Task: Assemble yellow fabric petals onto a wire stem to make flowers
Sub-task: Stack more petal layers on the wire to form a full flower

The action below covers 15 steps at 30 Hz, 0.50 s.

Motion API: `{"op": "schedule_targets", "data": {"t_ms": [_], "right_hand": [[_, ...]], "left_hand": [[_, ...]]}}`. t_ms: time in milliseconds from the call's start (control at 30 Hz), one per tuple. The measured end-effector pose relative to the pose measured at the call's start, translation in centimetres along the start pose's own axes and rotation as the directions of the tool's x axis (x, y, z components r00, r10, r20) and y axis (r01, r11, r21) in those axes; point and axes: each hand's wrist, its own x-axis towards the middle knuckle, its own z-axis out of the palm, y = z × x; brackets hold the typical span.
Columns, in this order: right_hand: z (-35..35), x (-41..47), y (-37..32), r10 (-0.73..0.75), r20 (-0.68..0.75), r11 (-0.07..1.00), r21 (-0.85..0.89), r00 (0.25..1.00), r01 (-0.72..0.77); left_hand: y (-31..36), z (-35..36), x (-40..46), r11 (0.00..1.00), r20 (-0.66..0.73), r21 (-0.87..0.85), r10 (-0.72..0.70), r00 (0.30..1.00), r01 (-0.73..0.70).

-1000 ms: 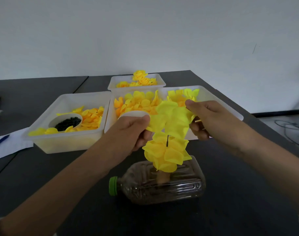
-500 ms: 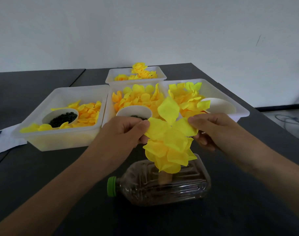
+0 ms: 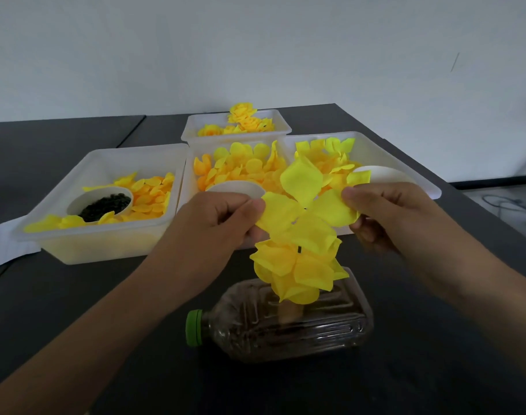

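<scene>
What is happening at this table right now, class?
A person is building a fabric flower. The left hand and right hand each pinch an edge of a four-lobed yellow petal piece, held spread just above petals already stacked on a wire stem. The stem stands from a plastic bottle lying on its side. Trays of loose petals sit behind.

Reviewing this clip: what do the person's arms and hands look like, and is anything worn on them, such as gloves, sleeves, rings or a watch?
Both forearms come in bare from the lower corners of the picture. The left hand and right hand wear no gloves, and no ring, watch or marking shows. No sleeve is visible.
</scene>
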Motion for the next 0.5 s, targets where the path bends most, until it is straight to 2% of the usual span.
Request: {"op": "schedule_targets", "data": {"t_ms": [233, 500], "right_hand": [[0.13, 0.04, 0.6, 0.119, -0.006, 0.993, -0.025, 0.993, -0.119], [0.22, 0.38, 0.98, 0.147, 0.01, 0.989, -0.027, 0.989, -0.147]], "left_hand": [[-0.05, 0.32, 0.41, 0.999, 0.006, -0.026, -0.043, 0.999, 0.043], [-0.11, 0.47, 0.6, 0.995, 0.016, -0.073, -0.065, 0.998, 0.066]]}}
